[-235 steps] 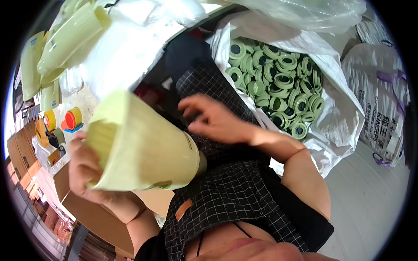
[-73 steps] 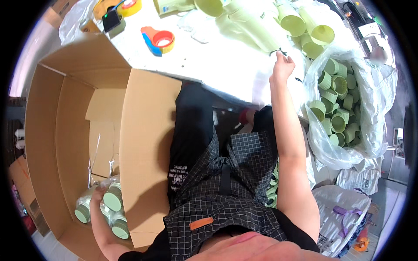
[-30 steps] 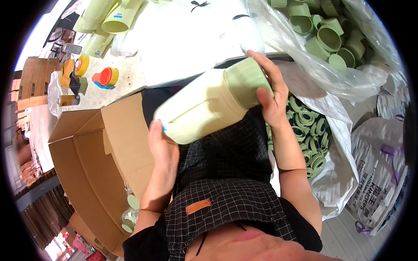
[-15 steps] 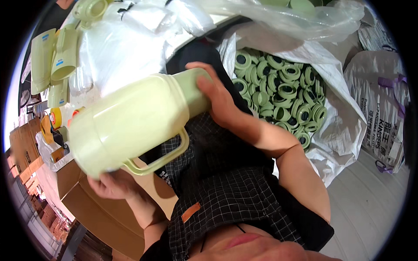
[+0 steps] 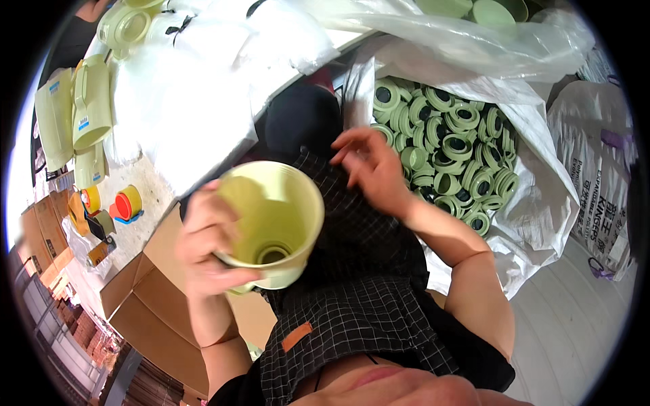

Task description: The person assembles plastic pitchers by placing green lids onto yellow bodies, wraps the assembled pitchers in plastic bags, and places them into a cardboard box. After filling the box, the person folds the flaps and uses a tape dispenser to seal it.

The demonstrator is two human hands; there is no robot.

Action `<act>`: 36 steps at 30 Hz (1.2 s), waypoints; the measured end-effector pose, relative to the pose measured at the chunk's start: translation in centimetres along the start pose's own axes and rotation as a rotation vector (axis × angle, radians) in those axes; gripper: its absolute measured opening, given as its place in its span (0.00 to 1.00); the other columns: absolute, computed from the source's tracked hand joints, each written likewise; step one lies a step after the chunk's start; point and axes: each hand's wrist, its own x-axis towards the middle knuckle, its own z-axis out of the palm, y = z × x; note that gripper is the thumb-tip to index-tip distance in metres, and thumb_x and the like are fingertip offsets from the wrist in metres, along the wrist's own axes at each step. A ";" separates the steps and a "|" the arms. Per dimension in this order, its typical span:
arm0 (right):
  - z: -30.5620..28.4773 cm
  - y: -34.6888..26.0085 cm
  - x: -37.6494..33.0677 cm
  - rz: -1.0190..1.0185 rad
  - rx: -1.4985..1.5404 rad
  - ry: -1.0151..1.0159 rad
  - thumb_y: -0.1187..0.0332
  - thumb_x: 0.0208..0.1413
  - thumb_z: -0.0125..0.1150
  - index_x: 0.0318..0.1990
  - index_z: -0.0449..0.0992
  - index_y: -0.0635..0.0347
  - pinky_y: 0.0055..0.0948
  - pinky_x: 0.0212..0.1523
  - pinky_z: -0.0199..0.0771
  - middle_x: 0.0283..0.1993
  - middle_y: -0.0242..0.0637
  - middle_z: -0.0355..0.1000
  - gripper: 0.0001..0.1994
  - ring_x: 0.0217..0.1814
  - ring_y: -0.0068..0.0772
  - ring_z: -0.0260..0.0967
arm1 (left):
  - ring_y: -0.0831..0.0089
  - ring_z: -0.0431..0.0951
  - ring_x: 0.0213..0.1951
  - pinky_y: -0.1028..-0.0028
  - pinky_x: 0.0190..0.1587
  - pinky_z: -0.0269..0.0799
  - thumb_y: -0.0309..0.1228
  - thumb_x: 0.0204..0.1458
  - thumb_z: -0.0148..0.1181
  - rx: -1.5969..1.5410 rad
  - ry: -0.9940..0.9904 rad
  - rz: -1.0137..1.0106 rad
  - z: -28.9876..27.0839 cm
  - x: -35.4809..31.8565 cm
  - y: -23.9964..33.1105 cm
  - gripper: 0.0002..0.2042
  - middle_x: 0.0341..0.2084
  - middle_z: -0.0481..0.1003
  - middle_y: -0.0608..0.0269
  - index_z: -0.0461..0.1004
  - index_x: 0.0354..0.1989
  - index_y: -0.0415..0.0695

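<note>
My left hand [image 5: 210, 240] grips a pale green plastic jug body [image 5: 298, 250] by its rim and side. The wide open end faces up toward me, so I can look inside. A dark round hole shows at its far end, and the handle is mostly hidden behind it. To the right, my right hand [image 5: 372, 169] is in the air, apart from the jug body, with fingers spread and loosely bent, holding nothing. Just beyond that hand, a white woven sack [image 5: 542, 162] stands full of green rings [image 5: 467, 145] with black centres.
On the left, pale green jug bodies [image 5: 91, 111] stand at the table edge near clear plastic bags [image 5: 196, 88]. Tape rolls [image 5: 127, 203] lie close by. An open cardboard box [image 5: 159, 325] sits below. More green parts [image 5: 491, 10] are at the top right.
My right hand has let go of the jug body's narrow end and moved right. With my left hand, the jug body has turned from lying sideways to showing its open end.
</note>
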 end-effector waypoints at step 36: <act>-5.8 -4.6 2.2 -0.418 -0.562 0.175 0.67 0.55 0.63 0.56 0.75 0.67 0.29 0.52 0.69 0.44 0.36 0.74 0.21 0.47 0.28 0.69 | 0.55 0.76 0.55 0.66 0.58 0.68 0.22 0.51 0.56 -0.219 0.311 -0.487 6.8 -7.8 1.6 0.29 0.55 0.73 0.47 0.64 0.65 0.39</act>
